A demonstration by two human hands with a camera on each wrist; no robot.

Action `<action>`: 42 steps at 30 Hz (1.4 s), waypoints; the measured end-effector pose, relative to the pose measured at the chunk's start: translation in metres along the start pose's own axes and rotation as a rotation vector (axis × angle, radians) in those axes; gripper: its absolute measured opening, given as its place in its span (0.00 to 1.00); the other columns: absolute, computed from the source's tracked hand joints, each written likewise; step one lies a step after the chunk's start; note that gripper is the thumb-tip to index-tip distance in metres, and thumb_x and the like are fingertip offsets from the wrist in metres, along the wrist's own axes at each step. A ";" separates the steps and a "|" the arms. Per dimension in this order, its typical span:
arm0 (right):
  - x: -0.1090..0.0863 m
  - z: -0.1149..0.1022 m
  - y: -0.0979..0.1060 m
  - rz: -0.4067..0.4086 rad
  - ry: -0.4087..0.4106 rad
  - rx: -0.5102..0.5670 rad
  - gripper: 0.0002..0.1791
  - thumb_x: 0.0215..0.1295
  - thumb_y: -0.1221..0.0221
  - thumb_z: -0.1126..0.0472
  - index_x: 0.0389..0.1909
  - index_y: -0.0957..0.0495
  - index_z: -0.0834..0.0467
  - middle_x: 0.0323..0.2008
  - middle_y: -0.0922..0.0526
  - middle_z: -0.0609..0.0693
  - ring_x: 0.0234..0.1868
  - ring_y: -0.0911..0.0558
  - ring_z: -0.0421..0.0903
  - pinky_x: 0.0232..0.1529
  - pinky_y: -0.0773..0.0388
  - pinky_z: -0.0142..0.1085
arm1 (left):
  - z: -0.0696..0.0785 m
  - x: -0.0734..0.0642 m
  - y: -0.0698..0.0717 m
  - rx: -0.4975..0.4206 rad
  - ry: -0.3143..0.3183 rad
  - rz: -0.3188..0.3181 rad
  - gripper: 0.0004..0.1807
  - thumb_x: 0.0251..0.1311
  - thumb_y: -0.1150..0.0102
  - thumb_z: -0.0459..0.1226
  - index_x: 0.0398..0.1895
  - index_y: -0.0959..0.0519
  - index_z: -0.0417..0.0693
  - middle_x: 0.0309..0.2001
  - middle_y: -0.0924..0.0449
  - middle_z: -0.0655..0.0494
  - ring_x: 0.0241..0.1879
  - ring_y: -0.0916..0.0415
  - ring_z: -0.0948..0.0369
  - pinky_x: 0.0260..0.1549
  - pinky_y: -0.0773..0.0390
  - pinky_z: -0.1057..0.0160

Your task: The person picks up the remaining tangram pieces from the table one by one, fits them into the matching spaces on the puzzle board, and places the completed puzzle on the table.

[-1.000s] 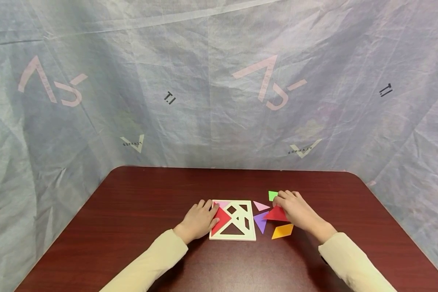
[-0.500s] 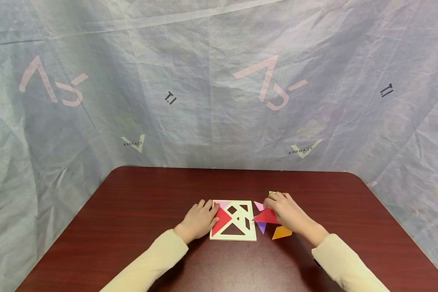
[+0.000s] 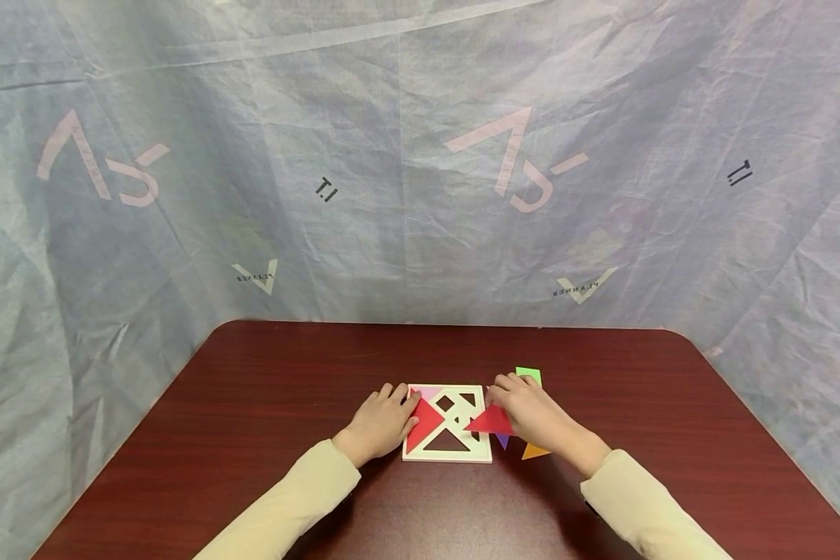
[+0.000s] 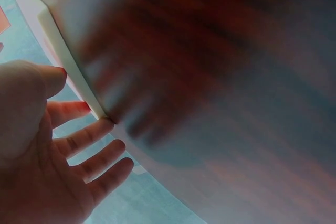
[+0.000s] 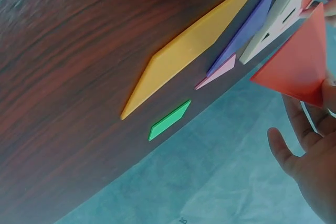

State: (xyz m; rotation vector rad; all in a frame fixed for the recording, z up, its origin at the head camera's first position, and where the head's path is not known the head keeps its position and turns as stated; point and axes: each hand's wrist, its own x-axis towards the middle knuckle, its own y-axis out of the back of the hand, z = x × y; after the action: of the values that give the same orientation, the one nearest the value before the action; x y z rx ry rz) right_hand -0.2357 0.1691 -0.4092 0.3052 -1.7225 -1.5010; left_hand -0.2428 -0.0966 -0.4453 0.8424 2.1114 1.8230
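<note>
A white puzzle frame [image 3: 486, 456] with cut-out shapes lies on the table. A red triangle [image 3: 422, 426] and a pink piece [image 3: 430, 390] sit in its left side. My left hand [image 3: 379, 424] rests at the frame's left edge, thumb and fingertips over the border and the red triangle; the left wrist view shows its fingers extended along the frame's side [image 4: 72, 64]. Between thumb and fingers my right hand [image 3: 532, 408] pinches a second red triangle [image 3: 491, 421], tilted, its point overlapping the frame's right side in the head view. The right wrist view shows this triangle [image 5: 299, 64] above the table.
Right of the frame lie loose pieces: a green parallelogram-like one [image 5: 169, 120], a small pink triangle [image 5: 216, 73], a purple triangle [image 5: 242, 32] and an orange parallelogram [image 5: 191, 48]. Grey printed fabric [image 3: 406, 194] hangs around the dark red table [image 3: 308, 358].
My right hand has carried the red triangle leftward, from above the loose pieces to the frame's right side. My left hand has stayed on the frame.
</note>
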 end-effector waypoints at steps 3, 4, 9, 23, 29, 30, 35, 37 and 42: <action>0.002 -0.004 -0.001 0.018 0.012 0.012 0.14 0.48 0.43 0.75 0.28 0.25 0.52 0.27 0.29 0.42 0.32 0.30 0.41 0.35 0.35 0.37 | 0.000 0.000 -0.001 0.002 -0.002 0.003 0.23 0.64 0.54 0.49 0.58 0.28 0.51 0.50 0.30 0.49 0.47 0.31 0.52 0.43 0.27 0.56; 0.003 -0.005 -0.002 0.021 0.016 0.014 0.14 0.48 0.43 0.75 0.28 0.25 0.52 0.28 0.29 0.42 0.32 0.30 0.40 0.35 0.36 0.37 | 0.000 0.000 -0.001 0.001 -0.002 0.002 0.23 0.64 0.54 0.49 0.58 0.29 0.51 0.50 0.30 0.49 0.47 0.31 0.52 0.43 0.27 0.56; 0.006 -0.011 -0.003 0.013 0.024 0.045 0.13 0.50 0.43 0.76 0.29 0.24 0.53 0.29 0.27 0.43 0.34 0.29 0.40 0.37 0.35 0.37 | 0.000 0.000 -0.001 -0.007 -0.001 -0.005 0.23 0.64 0.54 0.49 0.59 0.29 0.51 0.51 0.30 0.49 0.47 0.31 0.52 0.43 0.27 0.56; 0.015 -0.026 -0.005 -0.031 0.030 0.094 0.14 0.49 0.40 0.75 0.30 0.23 0.52 0.32 0.25 0.43 0.38 0.27 0.41 0.39 0.33 0.37 | 0.000 -0.001 0.001 0.000 -0.008 0.001 0.22 0.64 0.54 0.48 0.58 0.28 0.51 0.50 0.30 0.49 0.46 0.31 0.53 0.43 0.27 0.57; 0.021 -0.033 -0.008 -0.059 0.038 0.108 0.17 0.48 0.45 0.78 0.30 0.23 0.52 0.33 0.24 0.43 0.39 0.26 0.42 0.42 0.31 0.40 | -0.001 0.000 0.001 -0.009 -0.003 -0.011 0.22 0.64 0.53 0.48 0.58 0.28 0.51 0.50 0.30 0.50 0.46 0.32 0.53 0.43 0.27 0.57; 0.022 -0.034 -0.008 -0.066 0.037 0.112 0.17 0.48 0.45 0.78 0.31 0.22 0.53 0.33 0.23 0.43 0.39 0.26 0.42 0.42 0.30 0.40 | -0.001 0.000 0.001 -0.010 -0.001 -0.016 0.22 0.64 0.54 0.48 0.59 0.29 0.51 0.50 0.30 0.50 0.47 0.32 0.53 0.43 0.27 0.56; 0.026 -0.039 -0.011 -0.084 0.040 0.109 0.18 0.47 0.46 0.78 0.31 0.22 0.52 0.34 0.22 0.44 0.40 0.26 0.43 0.42 0.29 0.40 | -0.001 0.000 0.002 -0.006 0.002 -0.023 0.23 0.65 0.55 0.49 0.59 0.29 0.51 0.51 0.30 0.50 0.47 0.32 0.53 0.44 0.27 0.57; 0.028 -0.041 -0.013 -0.077 0.049 0.104 0.17 0.46 0.45 0.78 0.31 0.22 0.53 0.34 0.22 0.44 0.40 0.25 0.44 0.41 0.29 0.39 | -0.001 0.000 0.001 -0.003 0.001 -0.022 0.23 0.65 0.55 0.49 0.59 0.29 0.51 0.51 0.30 0.50 0.47 0.32 0.53 0.44 0.27 0.57; 0.031 -0.045 -0.017 -0.065 0.069 0.093 0.14 0.47 0.44 0.76 0.30 0.22 0.54 0.33 0.23 0.45 0.40 0.25 0.45 0.43 0.29 0.42 | -0.001 -0.001 0.001 -0.001 0.002 -0.021 0.22 0.65 0.55 0.48 0.59 0.29 0.51 0.50 0.30 0.50 0.47 0.32 0.53 0.44 0.27 0.57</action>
State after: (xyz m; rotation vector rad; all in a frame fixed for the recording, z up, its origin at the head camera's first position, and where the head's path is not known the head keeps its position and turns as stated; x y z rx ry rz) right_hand -0.2293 0.1123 -0.4142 0.4608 -1.7451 -1.4413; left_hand -0.2425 -0.0978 -0.4443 0.8160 2.1118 1.8154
